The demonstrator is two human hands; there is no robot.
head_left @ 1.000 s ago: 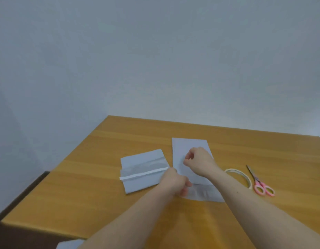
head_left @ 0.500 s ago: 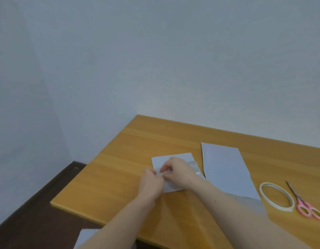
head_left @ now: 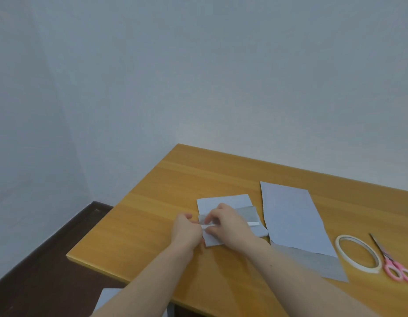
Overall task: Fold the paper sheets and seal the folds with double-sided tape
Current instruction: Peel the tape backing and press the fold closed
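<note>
A small folded pale sheet (head_left: pixel 223 201) lies on the wooden table (head_left: pixel 152 216), with a white strip of double-sided tape (head_left: pixel 253 223) across its fold. My left hand (head_left: pixel 185 231) and my right hand (head_left: pixel 230 223) meet at the strip's left end, and their fingertips pinch the tape there. To the right lies a larger folded sheet (head_left: pixel 292 216), untouched. A roll of double-sided tape (head_left: pixel 356 253) rests flat further right.
Pink-handled scissors (head_left: pixel 391 264) lie beside the roll near the right edge of view. The table's left corner (head_left: pixel 69 257) drops to a dark floor (head_left: pixel 38 282). Another pale sheet (head_left: pixel 107 298) shows below the table's front edge. A plain wall stands behind.
Both hands left the larger sheet and moved left to the small sheet, where they now pinch the tape strip's end. The view has swung left.
</note>
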